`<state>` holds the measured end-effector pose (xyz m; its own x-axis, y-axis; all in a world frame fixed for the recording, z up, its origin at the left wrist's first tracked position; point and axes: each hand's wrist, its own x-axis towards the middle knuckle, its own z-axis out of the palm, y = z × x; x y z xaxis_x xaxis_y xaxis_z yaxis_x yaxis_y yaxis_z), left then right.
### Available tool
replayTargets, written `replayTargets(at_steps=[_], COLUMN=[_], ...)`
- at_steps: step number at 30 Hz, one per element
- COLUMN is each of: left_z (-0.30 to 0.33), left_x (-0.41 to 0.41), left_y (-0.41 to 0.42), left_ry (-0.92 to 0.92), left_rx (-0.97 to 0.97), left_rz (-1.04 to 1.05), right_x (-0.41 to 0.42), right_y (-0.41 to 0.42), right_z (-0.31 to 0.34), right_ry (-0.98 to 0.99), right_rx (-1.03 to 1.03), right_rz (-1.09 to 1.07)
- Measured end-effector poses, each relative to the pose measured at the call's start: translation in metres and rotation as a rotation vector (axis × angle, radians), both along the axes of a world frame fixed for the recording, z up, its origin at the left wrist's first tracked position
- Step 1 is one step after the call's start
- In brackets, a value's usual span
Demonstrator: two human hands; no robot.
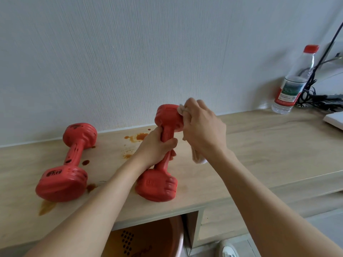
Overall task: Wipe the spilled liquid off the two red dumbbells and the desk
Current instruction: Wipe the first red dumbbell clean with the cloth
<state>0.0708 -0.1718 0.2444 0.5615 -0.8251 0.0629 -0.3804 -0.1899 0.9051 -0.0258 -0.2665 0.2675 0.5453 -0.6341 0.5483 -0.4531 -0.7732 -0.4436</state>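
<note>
Two red dumbbells are on the light wooden desk (259, 145). The left dumbbell (68, 164) lies flat, with dark spots on its handle and heads. My left hand (156, 147) grips the handle of the right dumbbell (159, 186), which is tilted with its far head raised and its near head on the desk. My right hand (202, 128) holds a white cloth (182, 110) against that raised head; the cloth's tail hangs below my wrist. Brown spilled liquid (137, 137) marks the desk near the wall, with more puddles beside the left dumbbell.
A clear water bottle (293, 80) with a red cap stands at the back right, next to black cables (315, 97). A white object's corner (334, 120) lies at the right edge. An orange basin (148, 238) sits under the desk.
</note>
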Motion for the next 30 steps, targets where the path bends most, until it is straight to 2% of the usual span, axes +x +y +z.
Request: replayTargets(at_steps=[2, 3, 8, 14, 17, 20, 22, 24, 25, 26, 30], left_z=[0.000, 0.000, -0.003, 0.003, 0.014, 0.020, 0.016, 0.010, 0.009, 0.008, 0.011], left_x=[-0.001, -0.001, 0.004, 0.000, 0.005, 0.002, -0.007, -0.014, -0.015, -0.014, -0.012], left_y=[-0.001, -0.001, 0.001, 0.002, -0.001, -0.007, -0.012, -0.015, -0.016, -0.016, -0.015], left_ry=[-0.005, -0.002, 0.087, 0.252, 0.280, 0.377, 0.358, 0.234, 0.190, 0.160, 0.126], left_rx=[-0.012, -0.017, -0.065, -0.134, -0.010, 0.048, 0.029, 0.019, 0.001, -0.023, -0.105], left_rz=[-0.015, -0.014, -0.025, -0.162, -0.191, -0.100, 0.020, 0.082, 0.088, 0.084, 0.057], right_x=[0.003, 0.003, 0.000, -0.004, -0.009, -0.015, -0.015, -0.013, -0.011, -0.010, -0.009], right_y=[0.004, 0.002, -0.015, -0.023, -0.022, -0.016, -0.007, 0.003, 0.003, 0.000, -0.017], right_z=[0.002, -0.001, -0.017, -0.029, -0.024, -0.013, -0.007, -0.003, -0.004, -0.005, -0.016], right_ry=[-0.030, -0.056, -0.145, -0.361, -0.485, -0.487, -0.337, -0.138, -0.117, -0.140, -0.286], right_rx=[-0.046, 0.009, 0.561, 0.820, 0.839, 0.740, 0.547, 0.269, 0.207, 0.228, 0.526], right_rz=[0.009, 0.021, 0.169, 0.235, 0.235, 0.228, 0.227, 0.139, 0.113, 0.107, 0.160])
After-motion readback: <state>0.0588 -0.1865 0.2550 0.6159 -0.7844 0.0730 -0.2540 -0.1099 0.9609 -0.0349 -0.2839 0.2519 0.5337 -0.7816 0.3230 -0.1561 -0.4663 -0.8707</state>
